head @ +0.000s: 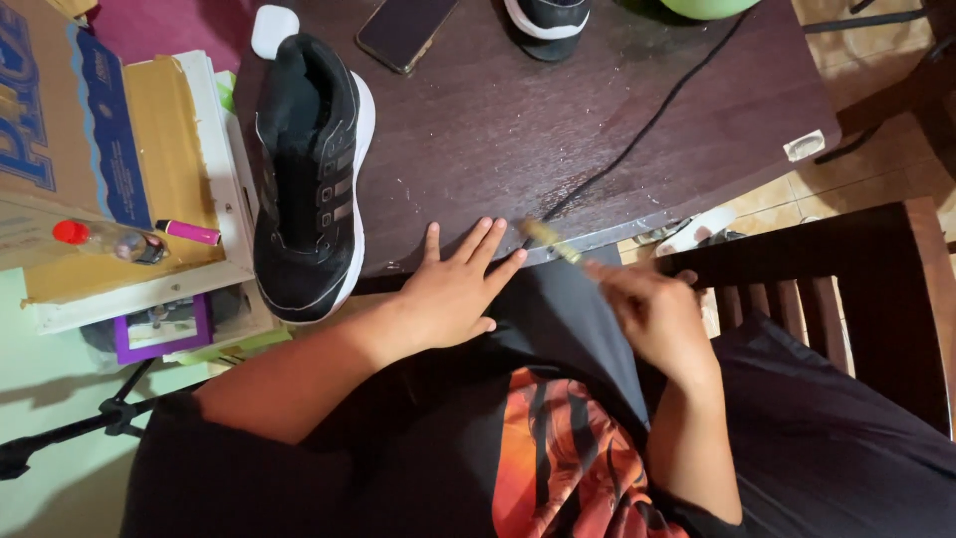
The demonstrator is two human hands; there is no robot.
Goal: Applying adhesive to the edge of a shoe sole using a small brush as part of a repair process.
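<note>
Dark cloth (558,319) over the person's lap lies nearest, spread from the body up to the near edge of the table (597,120). On it the left hand (453,294) rests flat, fingers (478,244) spread and straight, holding nothing; the fingertips reach the table's near edge. Just to the right, the right hand (652,309) is closed around a thin yellowish tool (548,239), blurred, whose tip points up-left and ends just beside the left fingertips, over the table's near edge. What kind of tool it is cannot be told.

Outward from the fingers, a black sneaker with a white sole (309,179) lies along the table's left edge, its toe hanging past the near left corner, near the left hand but apart from it. Bare dark tabletop fills the middle, crossed by a black cable (647,125) running from the near edge toward the far right. A phone (403,30) and a second shoe (548,20) sit at the far edge. A wooden chair (856,269) stands off the right edge.
</note>
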